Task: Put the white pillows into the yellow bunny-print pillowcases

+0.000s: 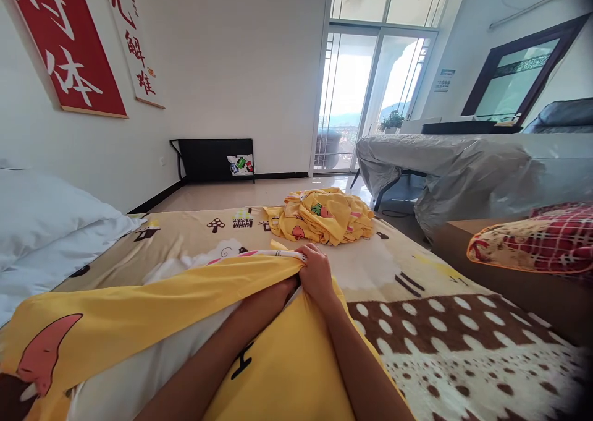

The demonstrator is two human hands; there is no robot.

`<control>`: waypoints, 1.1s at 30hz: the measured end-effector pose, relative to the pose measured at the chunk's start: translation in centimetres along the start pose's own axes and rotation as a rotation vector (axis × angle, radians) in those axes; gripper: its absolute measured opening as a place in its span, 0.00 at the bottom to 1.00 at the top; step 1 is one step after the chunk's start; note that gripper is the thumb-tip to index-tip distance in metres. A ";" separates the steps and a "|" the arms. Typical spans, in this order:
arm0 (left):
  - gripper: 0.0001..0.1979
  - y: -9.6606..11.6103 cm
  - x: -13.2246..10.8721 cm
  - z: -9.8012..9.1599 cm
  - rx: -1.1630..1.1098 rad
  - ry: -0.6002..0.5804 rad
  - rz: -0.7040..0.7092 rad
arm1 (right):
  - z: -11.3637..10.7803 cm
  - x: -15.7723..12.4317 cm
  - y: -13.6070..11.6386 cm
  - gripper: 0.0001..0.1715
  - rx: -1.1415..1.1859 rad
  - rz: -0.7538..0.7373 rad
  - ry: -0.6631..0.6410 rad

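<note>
A yellow pillowcase (152,291) with printed pictures lies spread before me, its opening facing me. White padding, which looks like a pillow (162,337), shows inside the opening. My left forearm reaches into the case, and my left hand (286,290) is at the far corner, its fingers hidden by the cloth. Outside that corner, my right hand (315,274) is closed on the yellow fabric. The two hands meet there, with cloth around them. Past them on the bed lies a bunched yellow printed cloth (324,217).
The bed carries a beige and brown patterned blanket (430,328). White bedding (50,223) is at the left. A folded red plaid cloth (537,242) rests on a brown box (458,254) at right. Behind stands a plastic-covered table (445,161).
</note>
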State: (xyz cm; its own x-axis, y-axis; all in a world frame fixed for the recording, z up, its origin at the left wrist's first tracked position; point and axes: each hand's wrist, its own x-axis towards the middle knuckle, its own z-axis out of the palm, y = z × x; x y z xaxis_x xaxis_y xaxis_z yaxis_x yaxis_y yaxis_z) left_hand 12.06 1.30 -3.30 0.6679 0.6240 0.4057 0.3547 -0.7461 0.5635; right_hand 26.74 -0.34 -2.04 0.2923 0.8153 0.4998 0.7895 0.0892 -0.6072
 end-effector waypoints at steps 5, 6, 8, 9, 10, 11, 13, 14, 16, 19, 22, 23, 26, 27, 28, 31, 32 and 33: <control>0.12 0.6 -1.0 -1.6 -0.059 -0.113 0.046 | -0.3 -0.1 -0.4 0.22 -0.038 0.062 0.082; 0.11 0.6 -1.2 -1.9 -0.080 -0.141 0.050 | -0.4 -0.1 -0.5 0.22 -0.032 0.066 0.089; 0.09 0.5 -1.5 -2.4 -0.106 -0.199 0.048 | -0.4 -0.1 -0.5 0.21 0.003 0.067 0.089; 0.09 0.6 -1.6 -2.6 -0.106 -0.224 0.044 | -0.4 -0.1 -0.5 0.20 0.028 0.069 0.080; 0.09 0.8 -1.7 -2.9 -0.095 -0.242 0.043 | -0.4 -0.1 -0.5 0.20 0.053 0.075 0.066; 0.10 1.0 -1.7 -3.2 -0.078 -0.249 0.050 | -0.5 -0.1 -0.5 0.19 0.072 0.083 0.048; 0.11 1.8 -1.9 -3.8 -0.039 -0.230 0.087 | -0.8 0.0 -0.4 0.19 0.098 0.075 -0.007; 0.11 2.2 -1.9 -4.0 -0.025 -0.214 0.115 | -1.0 0.1 -0.3 0.19 0.113 0.052 -0.046; 0.11 2.8 -2.2 -4.5 -0.016 -0.204 0.160 | -1.6 0.1 -0.2 0.18 0.181 -0.012 -0.142; 0.09 3.2 -2.6 -5.0 -0.021 -0.200 0.109 | -2.7 0.0 -0.3 0.18 0.308 -0.056 -0.287; 0.10 3.4 -2.8 -5.0 -0.072 -0.166 -0.030 | -3.7 -0.4 -0.7 0.20 0.302 -0.049 -0.339; 0.10 3.4 -2.8 -5.0 -0.112 -0.136 -0.067 | -4.0 -0.4 -0.9 0.19 0.270 -0.050 -0.336; 0.13 3.5 -2.4 -4.6 -0.249 0.013 -0.129 | -4.2 -0.5 -1.5 0.12 0.147 -0.055 -0.292; 0.14 3.4 -2.3 -4.4 -0.268 0.068 -0.145 | -4.2 -0.5 -1.7 0.11 0.118 -0.052 -0.267; 0.14 3.3 -2.1 -4.2 -0.267 0.107 -0.157 | -4.1 -0.5 -1.9 0.13 0.099 -0.039 -0.236; 0.13 3.2 -2.0 -3.9 -0.147 0.142 -0.159 | -3.8 -0.7 -2.3 0.22 0.060 0.013 -0.170; 0.13 3.2 -2.0 -3.9 -0.093 0.133 -0.142 | -3.7 -0.8 -2.4 0.25 0.050 0.025 -0.158; 0.13 3.4 -2.1 -4.0 -0.042 0.115 -0.117 | -3.6 -0.8 -2.4 0.26 0.042 0.034 -0.149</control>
State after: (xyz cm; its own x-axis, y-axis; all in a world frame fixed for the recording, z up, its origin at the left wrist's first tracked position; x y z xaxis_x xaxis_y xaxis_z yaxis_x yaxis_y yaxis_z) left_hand 9.22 -1.58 0.64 0.5436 0.7305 0.4134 0.3967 -0.6577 0.6404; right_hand 26.54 -3.27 1.23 0.2323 0.8941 0.3830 0.7565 0.0814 -0.6490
